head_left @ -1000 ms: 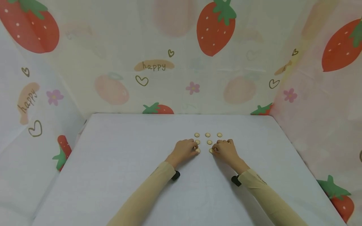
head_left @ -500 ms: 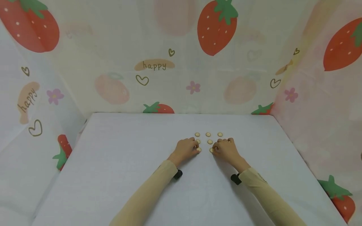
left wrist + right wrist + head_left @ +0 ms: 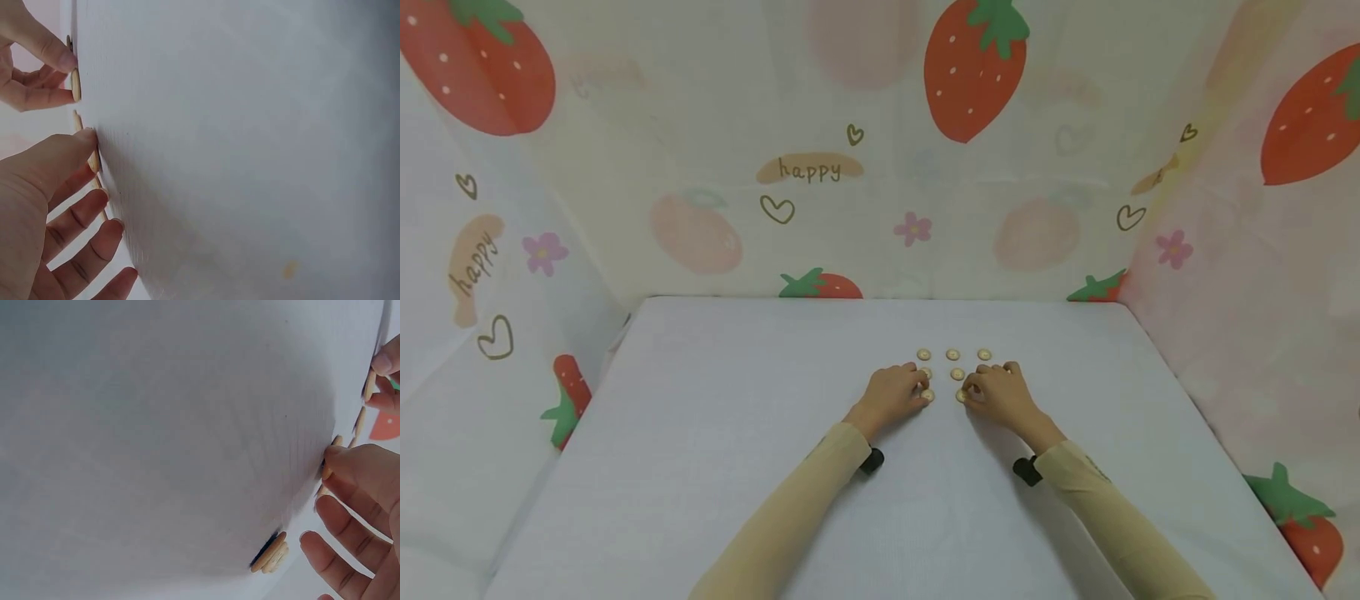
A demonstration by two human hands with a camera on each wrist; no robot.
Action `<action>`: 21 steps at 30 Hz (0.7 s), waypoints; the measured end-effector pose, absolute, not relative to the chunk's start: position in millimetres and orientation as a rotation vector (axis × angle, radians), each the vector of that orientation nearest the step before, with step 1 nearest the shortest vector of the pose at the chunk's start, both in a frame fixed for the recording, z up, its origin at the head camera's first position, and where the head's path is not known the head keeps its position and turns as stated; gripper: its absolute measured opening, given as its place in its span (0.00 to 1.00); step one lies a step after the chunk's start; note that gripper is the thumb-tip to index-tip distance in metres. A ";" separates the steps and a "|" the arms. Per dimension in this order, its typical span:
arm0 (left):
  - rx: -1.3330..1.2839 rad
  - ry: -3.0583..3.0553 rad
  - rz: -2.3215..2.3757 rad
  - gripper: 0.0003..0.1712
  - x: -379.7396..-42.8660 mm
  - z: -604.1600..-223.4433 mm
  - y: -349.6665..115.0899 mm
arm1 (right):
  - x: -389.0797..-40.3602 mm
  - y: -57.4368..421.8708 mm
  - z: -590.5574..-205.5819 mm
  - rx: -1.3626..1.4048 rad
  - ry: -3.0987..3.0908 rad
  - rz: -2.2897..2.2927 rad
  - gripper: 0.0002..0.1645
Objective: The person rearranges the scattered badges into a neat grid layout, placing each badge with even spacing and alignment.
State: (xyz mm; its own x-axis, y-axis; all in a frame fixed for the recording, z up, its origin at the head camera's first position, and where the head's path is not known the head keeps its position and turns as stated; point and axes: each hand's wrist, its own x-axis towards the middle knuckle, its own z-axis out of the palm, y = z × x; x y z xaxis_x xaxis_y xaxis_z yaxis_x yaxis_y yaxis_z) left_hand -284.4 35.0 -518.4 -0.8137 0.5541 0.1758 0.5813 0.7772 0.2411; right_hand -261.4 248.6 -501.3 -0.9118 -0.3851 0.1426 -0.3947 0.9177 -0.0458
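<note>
My left hand (image 3: 891,397) pinches a small round tan disc (image 3: 95,160) between thumb and index finger, at the near left of a group of like discs. Its other fingers spread loosely, as the left wrist view shows. To its right, my right hand (image 3: 1002,396) pinches another disc (image 3: 327,470) by its edge, at the near middle. Both held discs sit at the white tabletop, a short gap apart. Behind them, one disc (image 3: 957,374) lies between the hands, and the left fingers partly cover another (image 3: 927,373). What is marked on the discs is too small to read.
Along the back of the group lies a row of three discs (image 3: 952,354). Two more discs (image 3: 269,553) lie beside the right hand in the right wrist view. Strawberry-printed cloth (image 3: 820,242) walls the white table (image 3: 737,375) behind and at both sides.
The left wrist has shifted slightly right. Both hands keep their pinch on the same discs, which have hardly moved. The head view has tilted a little.
</note>
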 end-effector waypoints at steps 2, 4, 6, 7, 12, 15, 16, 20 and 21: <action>-0.918 -2.876 -0.440 0.11 -284.4 -518.4 34.9 | -262.0 247.8 -501.1 0.609 -2.941 0.112 0.08; -0.915 -2.873 -0.442 0.11 -284.2 -518.5 34.8 | -262.3 247.1 -500.9 0.617 -2.935 0.110 0.07; -0.913 -2.874 -0.442 0.11 -284.2 -518.8 34.8 | -262.4 246.6 -500.9 0.620 -2.934 0.109 0.08; -0.912 -2.873 -0.440 0.11 -284.0 -518.9 34.7 | -262.6 246.4 -501.0 0.622 -2.934 0.107 0.08; -0.908 -2.878 -0.437 0.11 -283.1 -518.7 34.0 | -263.5 247.9 -501.9 0.627 -2.937 0.098 0.09; -0.905 -2.890 -0.441 0.11 -282.3 -517.6 33.2 | -263.4 251.6 -500.2 0.618 -2.941 0.090 0.10; -0.904 -2.895 -0.443 0.11 -282.0 -517.1 32.7 | -263.2 253.2 -498.9 0.615 -2.944 0.088 0.11; -0.906 -2.905 -0.482 0.12 -281.6 -515.0 29.3 | -262.1 260.7 -492.8 0.603 -2.942 0.132 0.12; -0.906 -2.904 -0.494 0.12 -281.6 -514.3 28.0 | -262.3 263.1 -491.7 0.600 -2.932 0.149 0.12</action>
